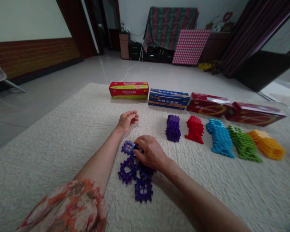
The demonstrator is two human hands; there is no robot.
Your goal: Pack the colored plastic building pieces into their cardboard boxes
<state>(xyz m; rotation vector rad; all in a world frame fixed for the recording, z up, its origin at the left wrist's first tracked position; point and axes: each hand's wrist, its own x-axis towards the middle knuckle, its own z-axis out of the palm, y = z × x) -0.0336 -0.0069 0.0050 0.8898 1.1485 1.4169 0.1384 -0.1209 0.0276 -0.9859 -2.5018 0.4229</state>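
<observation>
In the head view, we locate the purple pieces point(133, 165) beneath and left of the nearer right hand point(149, 151), their pile's long axis toward us; we cannot tell whether that hand pinches one, while the left hand point(128, 120), fingers loosely parted and empty, lies beyond.

Loose purple pieces point(133, 170), notched along their edges, some with windowpane openings, lie partly overlapping at the frame's lower centre.
</observation>
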